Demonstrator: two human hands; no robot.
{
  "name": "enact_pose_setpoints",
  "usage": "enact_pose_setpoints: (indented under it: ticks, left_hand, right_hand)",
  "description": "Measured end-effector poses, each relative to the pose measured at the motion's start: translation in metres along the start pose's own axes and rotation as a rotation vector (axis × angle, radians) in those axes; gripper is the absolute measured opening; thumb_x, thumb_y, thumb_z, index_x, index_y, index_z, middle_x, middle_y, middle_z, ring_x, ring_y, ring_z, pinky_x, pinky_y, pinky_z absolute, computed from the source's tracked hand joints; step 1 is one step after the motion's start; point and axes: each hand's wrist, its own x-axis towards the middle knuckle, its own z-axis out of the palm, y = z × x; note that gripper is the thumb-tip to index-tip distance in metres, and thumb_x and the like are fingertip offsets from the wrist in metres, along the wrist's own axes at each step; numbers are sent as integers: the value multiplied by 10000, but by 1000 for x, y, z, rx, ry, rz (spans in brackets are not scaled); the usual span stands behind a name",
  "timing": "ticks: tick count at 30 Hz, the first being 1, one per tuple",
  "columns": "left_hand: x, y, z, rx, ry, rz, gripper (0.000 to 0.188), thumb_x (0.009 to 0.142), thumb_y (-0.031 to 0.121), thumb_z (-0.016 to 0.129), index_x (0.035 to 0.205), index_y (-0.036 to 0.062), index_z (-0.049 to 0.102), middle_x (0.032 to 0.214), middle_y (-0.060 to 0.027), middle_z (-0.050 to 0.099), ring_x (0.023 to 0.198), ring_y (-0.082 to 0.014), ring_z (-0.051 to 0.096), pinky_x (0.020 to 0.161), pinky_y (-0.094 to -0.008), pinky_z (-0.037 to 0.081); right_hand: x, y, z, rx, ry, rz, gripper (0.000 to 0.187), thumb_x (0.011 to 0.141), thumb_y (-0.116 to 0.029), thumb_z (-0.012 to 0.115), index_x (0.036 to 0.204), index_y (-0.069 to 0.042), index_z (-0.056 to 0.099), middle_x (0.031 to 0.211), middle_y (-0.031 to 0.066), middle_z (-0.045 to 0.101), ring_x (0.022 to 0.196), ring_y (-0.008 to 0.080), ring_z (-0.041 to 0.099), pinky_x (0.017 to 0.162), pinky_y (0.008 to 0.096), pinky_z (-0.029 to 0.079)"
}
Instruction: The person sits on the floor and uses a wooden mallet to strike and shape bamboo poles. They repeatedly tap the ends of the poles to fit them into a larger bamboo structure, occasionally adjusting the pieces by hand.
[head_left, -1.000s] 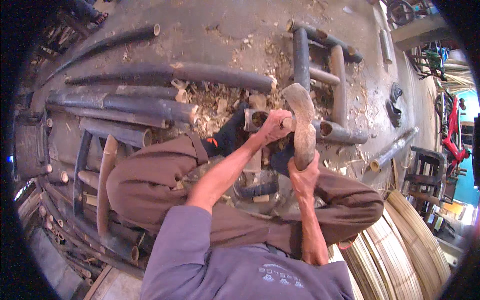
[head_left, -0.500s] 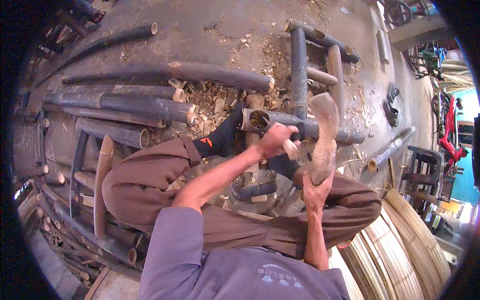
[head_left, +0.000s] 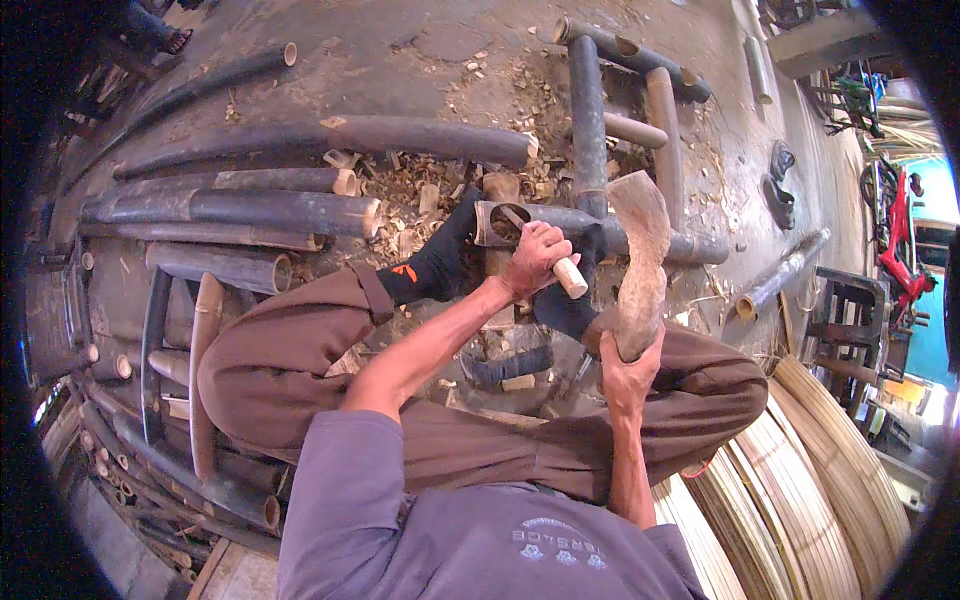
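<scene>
My left hand (head_left: 537, 258) is closed around a chisel (head_left: 570, 278) with a pale wooden handle. The chisel's blade slants into an oval hole cut near the left end of a dark bamboo pole (head_left: 665, 243); its tip is hard to make out inside. My right hand (head_left: 631, 372) grips the narrow end of a worn wooden mallet (head_left: 640, 225), whose broad end points away from me. The mallet is held to the right of the chisel handle, apart from it. My socked feet (head_left: 445, 250) lie close by the pole's left part.
Joined to the pole is a bamboo frame (head_left: 588, 120) reaching away from me. Several bamboo poles (head_left: 430, 140) lie at left among wood chips (head_left: 405, 180). A small bamboo frame (head_left: 207, 350) stands by my left knee. Slatted bamboo bundles (head_left: 740, 510) curve at lower right; sandals (head_left: 780, 190) lie beyond.
The view has shifted slightly. My left hand has turned a little, leaving more of the chisel handle showing. The mallet stays raised to the right, with its broad end slightly more to the left.
</scene>
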Motion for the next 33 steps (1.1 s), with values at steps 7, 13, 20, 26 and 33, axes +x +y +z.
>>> enact_pose_setpoints:
  ticks: [7,13,20,26,33]
  left_hand:
    - [0,-2,-1,-4,14,11,209,788,161,741,737,121,542,786,-47,505,783,-262,512,797,-413,372]
    - [-6,-10,-5,26,-5,55,236,793,181,732,714,124,518,772,-41,495,780,-250,506,784,-413,364]
    - [-11,-30,-14,-59,36,85,152,777,182,708,836,115,584,865,-70,571,875,-298,547,858,-439,369]
    - [-7,-35,-15,-147,5,-10,243,708,214,742,842,110,570,862,-63,574,876,-288,556,854,-436,376]
    - [21,-34,-18,-171,95,-171,234,722,174,759,832,61,587,801,-108,602,766,-327,572,703,-421,433]
  right_hand:
    - [-6,2,2,-51,6,-33,667,789,-179,749,1327,24,410,1097,235,631,1035,311,628,909,428,474]
    - [-22,6,8,-49,68,-122,625,778,-138,734,1301,28,433,1084,174,609,1009,283,591,919,387,452]
    - [-17,11,41,-82,-214,106,643,763,-152,748,1285,36,424,1075,224,627,990,310,634,863,421,497]
    - [-7,20,51,30,-110,-157,632,761,-160,759,1277,-9,426,1059,221,647,988,332,656,830,416,520]
    - [27,-10,38,57,-4,-249,622,757,-153,731,1282,-27,424,992,277,654,963,386,662,826,418,509]
